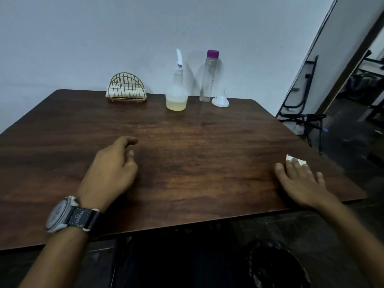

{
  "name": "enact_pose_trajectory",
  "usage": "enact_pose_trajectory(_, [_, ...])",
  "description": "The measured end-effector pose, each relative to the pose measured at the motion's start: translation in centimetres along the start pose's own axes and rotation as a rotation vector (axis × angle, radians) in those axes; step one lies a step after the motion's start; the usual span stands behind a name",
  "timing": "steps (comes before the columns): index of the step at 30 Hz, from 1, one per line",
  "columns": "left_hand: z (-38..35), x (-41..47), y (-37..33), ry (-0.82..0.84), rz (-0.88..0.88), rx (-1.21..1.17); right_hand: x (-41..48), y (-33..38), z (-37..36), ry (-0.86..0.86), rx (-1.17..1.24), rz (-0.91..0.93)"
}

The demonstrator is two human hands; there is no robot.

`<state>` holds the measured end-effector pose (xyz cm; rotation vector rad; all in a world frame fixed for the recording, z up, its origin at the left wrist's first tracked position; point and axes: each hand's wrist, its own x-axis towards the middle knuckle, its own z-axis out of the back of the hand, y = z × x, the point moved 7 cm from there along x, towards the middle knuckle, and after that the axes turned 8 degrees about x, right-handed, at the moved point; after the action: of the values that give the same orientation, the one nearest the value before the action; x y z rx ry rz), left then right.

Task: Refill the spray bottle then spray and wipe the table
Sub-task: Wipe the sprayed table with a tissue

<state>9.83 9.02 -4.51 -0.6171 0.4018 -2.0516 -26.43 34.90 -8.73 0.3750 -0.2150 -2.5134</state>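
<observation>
Spray bottle [177, 88]: found at 12 o'clock, far edge of table [187, 142], nozzle fitted, yellowish liquid low. Flanked at 1 o'clock by purple-capped bottle [207, 77] and funnel [220, 100]. Pressed tissue [289, 157] flat under right hand [299, 179] at 4 o'clock, fingers straight, slightly apart. Found left hand [112, 169] at 8 o'clock, fingers loosely curled, nothing held. Judged wiping in hand: needed even pressure, overlapping strokes, tissue kept back from table edge.

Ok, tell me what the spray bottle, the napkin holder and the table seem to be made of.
Spray bottle: cloudy translucent plastic, it seems; yellowish liquid shows through its base.
Napkin holder: thin gold-coloured metal wire, judging by its open arched bars.
Table: dark wood or wood-look laminate, smooth with a slight sheen; grain streaks show.
</observation>
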Motion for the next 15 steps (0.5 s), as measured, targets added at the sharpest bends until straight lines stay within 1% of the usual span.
enact_pose_trajectory(1, [0.0,0.1,0.1,0.002,-0.001,0.002,-1.1,1.7,-0.8,0.013,-0.007,0.032])
enact_pose_trajectory(3, [0.0,0.3,0.4,0.0,0.002,0.004,-4.0,6.2,-2.9,0.018,-0.016,0.161])
enact_pose_trajectory(6, [0.4,0.6,0.6,-0.013,0.008,-0.003,-9.7,14.9,-6.8,0.017,0.033,0.448])
enact_pose_trajectory(8, [0.7,0.6,0.7,-0.021,0.011,-0.003,-13.2,20.9,-9.5,0.066,0.051,0.659])
enact_pose_trajectory(10, [1.2,0.6,0.8,-0.032,0.011,0.005,-15.5,26.0,-11.9,0.146,0.087,0.814])
enact_pose_trajectory(12, [2.1,0.7,1.0,-0.045,0.012,0.024,-15.7,30.1,-13.1,0.206,0.139,0.889])
enact_pose_trajectory(15, [4.6,1.6,1.8,-0.104,0.031,0.05,-13.3,34.9,-14.0,0.247,0.081,0.893])
